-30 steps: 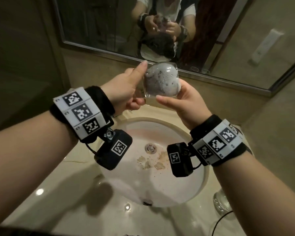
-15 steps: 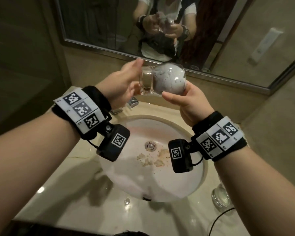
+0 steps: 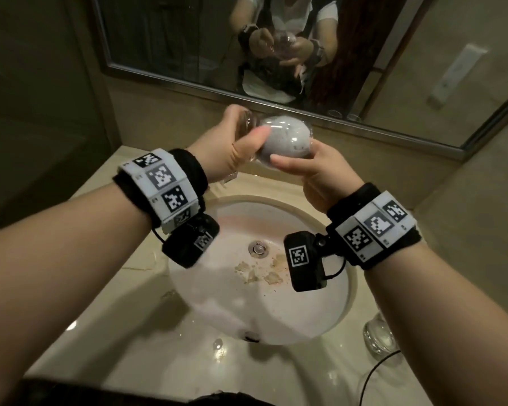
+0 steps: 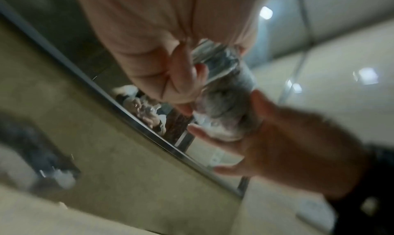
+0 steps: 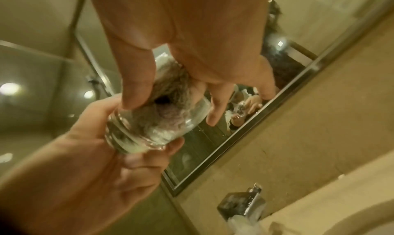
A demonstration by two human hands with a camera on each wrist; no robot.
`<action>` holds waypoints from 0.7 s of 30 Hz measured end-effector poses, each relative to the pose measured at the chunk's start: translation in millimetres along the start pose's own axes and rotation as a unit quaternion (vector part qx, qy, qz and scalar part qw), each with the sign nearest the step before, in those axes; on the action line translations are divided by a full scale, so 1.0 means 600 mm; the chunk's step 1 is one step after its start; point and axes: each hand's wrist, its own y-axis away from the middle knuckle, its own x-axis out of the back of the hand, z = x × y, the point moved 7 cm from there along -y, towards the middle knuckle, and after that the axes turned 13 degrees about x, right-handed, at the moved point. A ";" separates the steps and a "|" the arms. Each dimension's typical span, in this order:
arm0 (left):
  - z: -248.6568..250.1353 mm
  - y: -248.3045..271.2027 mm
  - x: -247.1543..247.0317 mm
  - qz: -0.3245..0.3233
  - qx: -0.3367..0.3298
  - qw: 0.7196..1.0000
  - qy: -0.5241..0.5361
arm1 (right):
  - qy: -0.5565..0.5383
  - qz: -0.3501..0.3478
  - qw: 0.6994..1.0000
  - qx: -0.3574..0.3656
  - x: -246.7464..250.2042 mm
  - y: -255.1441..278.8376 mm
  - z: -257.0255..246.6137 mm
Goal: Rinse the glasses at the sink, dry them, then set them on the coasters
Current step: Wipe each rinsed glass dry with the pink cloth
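A clear glass (image 3: 302,133) lies on its side in the air above the sink, stuffed with a grey speckled cloth (image 3: 282,139). My left hand (image 3: 235,148) grips its thick base, thumb laid over the wall. My right hand (image 3: 314,171) holds the mouth end, thumb under the glass and fingers behind it. In the right wrist view the glass (image 5: 192,117) shows the cloth (image 5: 168,107) packed inside, with my left hand (image 5: 102,154) round the base and my right hand (image 5: 170,100) at the mouth. The blurred left wrist view shows the glass (image 4: 224,66) between my left hand (image 4: 181,80) and my right hand (image 4: 287,137).
The white sink basin (image 3: 276,317) lies below with a metal drain (image 3: 258,248) and some brownish scraps beside it. A second glass (image 3: 379,338) stands on the counter at the right near a black cable (image 3: 376,373). A mirror (image 3: 188,54) is close behind the hands. The faucet (image 5: 245,203) is at the basin's back.
My left thumb, earlier raised, now folds over the glass, and the hand has closed round the base. The glass has turned in my hands and sits a little higher.
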 end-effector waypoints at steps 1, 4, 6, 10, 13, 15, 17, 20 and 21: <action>0.010 0.005 0.002 0.008 -0.048 0.997 -0.061 | -0.007 0.000 1.000 -0.006 0.001 0.000 0.002; 0.015 0.015 0.005 -0.014 -0.128 0.979 -0.157 | 0.007 -0.001 1.000 -0.020 0.003 0.002 0.008; 0.008 0.015 0.008 -0.036 -0.130 0.979 -0.151 | 0.022 0.012 1.000 -0.003 0.007 0.003 0.003; -0.019 0.014 -0.006 -0.115 0.043 0.982 0.141 | 0.059 0.022 0.997 0.034 0.002 0.001 -0.004; -0.034 0.016 -0.029 -0.162 0.157 0.950 0.217 | 0.066 0.027 0.996 0.057 -0.009 0.003 -0.001; -0.030 0.008 -0.021 -0.131 0.147 0.954 0.226 | 0.066 0.027 0.996 0.059 -0.011 0.002 -0.001; -0.017 0.003 0.000 -0.056 0.093 0.977 0.183 | 0.070 0.020 0.996 0.049 -0.010 -0.002 -0.005; 0.020 0.010 0.022 0.040 -0.064 0.996 -0.054 | 0.055 0.012 0.998 0.039 -0.008 -0.007 -0.016; 0.030 0.014 0.024 0.057 -0.119 0.984 -0.118 | 0.051 0.009 0.998 0.042 -0.008 -0.008 -0.020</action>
